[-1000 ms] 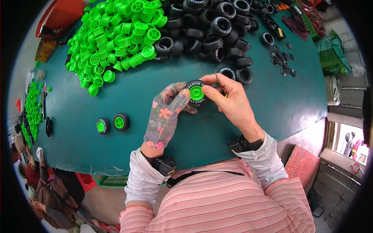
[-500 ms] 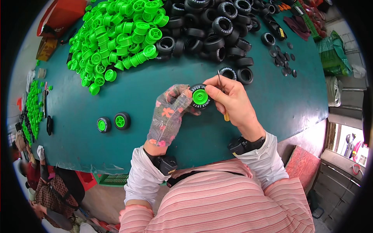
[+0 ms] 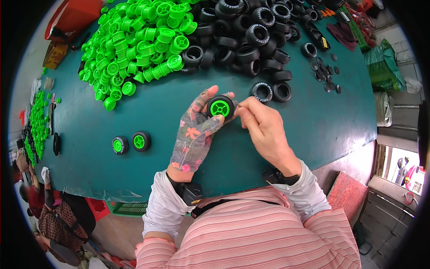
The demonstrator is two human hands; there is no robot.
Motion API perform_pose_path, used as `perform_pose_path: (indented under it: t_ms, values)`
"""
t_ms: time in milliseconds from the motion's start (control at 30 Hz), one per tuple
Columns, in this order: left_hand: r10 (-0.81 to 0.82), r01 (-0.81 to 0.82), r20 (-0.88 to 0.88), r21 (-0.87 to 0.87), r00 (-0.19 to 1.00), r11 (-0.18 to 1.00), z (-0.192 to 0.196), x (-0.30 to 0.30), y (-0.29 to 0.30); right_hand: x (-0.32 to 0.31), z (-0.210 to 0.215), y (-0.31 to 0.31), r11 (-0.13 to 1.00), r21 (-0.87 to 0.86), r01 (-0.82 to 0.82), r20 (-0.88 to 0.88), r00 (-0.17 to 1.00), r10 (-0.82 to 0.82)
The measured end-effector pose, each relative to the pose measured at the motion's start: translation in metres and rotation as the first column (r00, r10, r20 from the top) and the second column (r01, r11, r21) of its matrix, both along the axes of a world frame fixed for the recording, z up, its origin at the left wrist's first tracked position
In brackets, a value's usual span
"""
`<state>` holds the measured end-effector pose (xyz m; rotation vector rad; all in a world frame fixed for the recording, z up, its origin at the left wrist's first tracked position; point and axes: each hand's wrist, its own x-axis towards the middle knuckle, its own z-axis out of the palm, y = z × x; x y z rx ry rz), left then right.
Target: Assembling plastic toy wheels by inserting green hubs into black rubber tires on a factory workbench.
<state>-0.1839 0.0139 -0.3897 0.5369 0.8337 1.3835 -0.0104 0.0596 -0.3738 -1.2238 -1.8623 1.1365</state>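
Both hands, the gloved left hand (image 3: 195, 134) and bare right hand (image 3: 264, 127), clamp one green-hubbed wheel (image 3: 220, 107) together; two finished wheels (image 3: 131, 143) lie left of them.

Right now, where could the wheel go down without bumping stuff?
The bare table between the two finished wheels and the left hand is free, as is the patch right of the right hand. The green hubs and black tyres crowd the far side.

left hand (image 3: 195, 134), floral-patterned fingerless glove: centre frame, fingers curled upward, closed in a grip. right hand (image 3: 264, 130), bare: just right of it, fingertips pinched together, touching left fingertips.
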Motion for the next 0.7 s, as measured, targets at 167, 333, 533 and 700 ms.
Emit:
perform_pose_path:
  t_ms: [167,333,533,700]
  values:
    - [0.034,-0.035,-0.030,-0.038,0.999,0.999,0.000,-0.003,0.001,-0.011,0.003,0.000,0.994,0.070,-0.088,0.100,0.992,0.081]
    - [0.114,-0.114,0.002,-0.032,0.993,0.993,0.003,0.003,-0.001,-0.014,0.009,0.001,0.978,0.180,-0.109,0.207,0.976,0.071]
    - [0.132,-0.127,-0.157,0.040,0.979,0.991,-0.001,0.005,0.002,-0.009,0.009,0.006,0.980,0.141,-0.144,0.244,0.964,0.106]
    - [0.148,-0.124,-0.311,0.096,0.939,0.988,-0.002,0.010,0.001,-0.004,0.010,0.012,0.989,-0.026,-0.147,0.204,0.967,0.149]
